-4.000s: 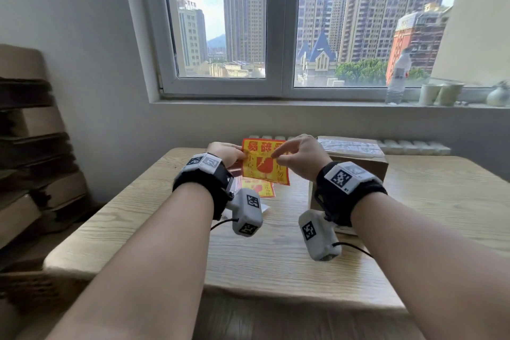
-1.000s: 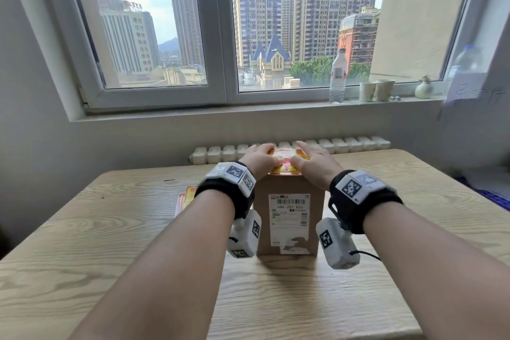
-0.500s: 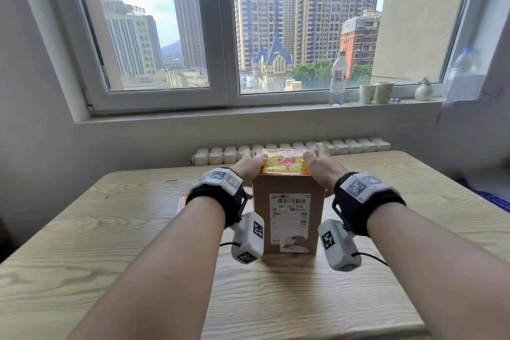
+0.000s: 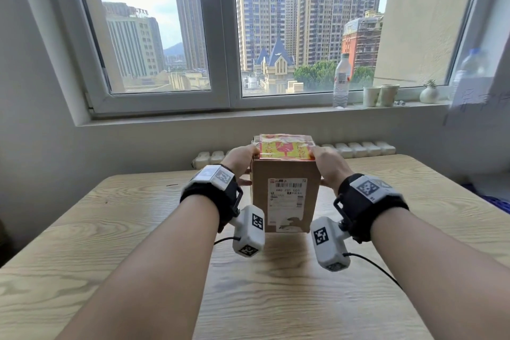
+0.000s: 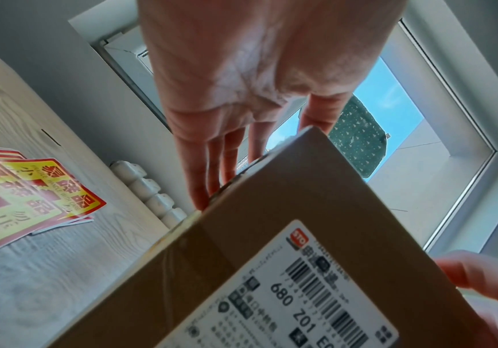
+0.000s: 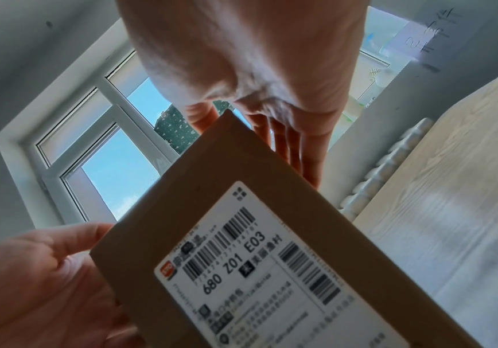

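Observation:
A brown cardboard box (image 4: 284, 174) with a white shipping label (image 4: 287, 199) is held between my two hands above the wooden table (image 4: 110, 229). A red and yellow sticker (image 4: 284, 150) lies on its top face. My left hand (image 4: 240, 160) presses flat against the box's left side, and the left wrist view shows its fingers (image 5: 212, 164) straight along the box (image 5: 271, 235). My right hand (image 4: 328, 165) presses the right side in the same way, its fingers (image 6: 295, 146) straight beside the box (image 6: 242, 188). Both thumbs touch the front face.
A pile of red and yellow stickers (image 5: 27, 195) lies on the table left of the box. A white radiator (image 4: 358, 148) runs behind the table's far edge. On the windowsill stand a water bottle (image 4: 341, 80), two cups (image 4: 380, 95) and a small vase (image 4: 429, 94).
Four seconds ago both hands held the sticker in the air. It now lies on the box top; the hands have slid to the sides and the box has risen.

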{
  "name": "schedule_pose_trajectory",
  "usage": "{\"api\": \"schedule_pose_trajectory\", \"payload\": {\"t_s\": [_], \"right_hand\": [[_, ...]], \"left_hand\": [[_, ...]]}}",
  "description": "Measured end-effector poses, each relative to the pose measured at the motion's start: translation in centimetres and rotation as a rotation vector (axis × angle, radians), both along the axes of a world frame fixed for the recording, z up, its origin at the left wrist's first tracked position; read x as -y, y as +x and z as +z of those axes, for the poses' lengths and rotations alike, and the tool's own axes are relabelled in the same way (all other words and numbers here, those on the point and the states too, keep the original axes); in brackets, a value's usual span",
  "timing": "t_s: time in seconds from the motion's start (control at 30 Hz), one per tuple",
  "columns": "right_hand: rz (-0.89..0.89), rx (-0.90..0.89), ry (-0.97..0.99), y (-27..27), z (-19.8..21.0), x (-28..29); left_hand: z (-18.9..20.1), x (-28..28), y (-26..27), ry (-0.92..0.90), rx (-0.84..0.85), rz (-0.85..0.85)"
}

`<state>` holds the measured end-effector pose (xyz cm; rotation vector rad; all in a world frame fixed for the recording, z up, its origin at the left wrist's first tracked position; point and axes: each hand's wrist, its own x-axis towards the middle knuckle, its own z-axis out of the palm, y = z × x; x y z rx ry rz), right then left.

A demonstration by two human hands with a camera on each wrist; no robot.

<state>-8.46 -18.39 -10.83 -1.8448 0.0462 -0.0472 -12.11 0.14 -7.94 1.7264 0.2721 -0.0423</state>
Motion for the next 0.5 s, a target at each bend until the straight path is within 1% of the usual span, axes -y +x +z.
{"api": "schedule_pose_trajectory", "payload": {"t_s": [0.07,0.17,0.23,0.5], "right_hand": [[-0.009,0.02,-0.011,1.7,-0.2,-0.4],[-0.032,0.049,-0.025,1.2,1.3,-1.5],[-0.057,0.06,-0.032,1.7,1.7,-2.0],[-0.063,0.046,-0.032,5.7,-0.6,-2.2]], "left_hand": [[-0.1,-0.2,1.4,-0.028,0.009,-0.001],[-0.4,-0.4,3.6,-0.076,0.026,0.018],[-0.7,-0.4,4.9,-0.096,0.022,0.031],[-2.4,-0.1,7.6,-0.084,-0.007,0.044]]}}
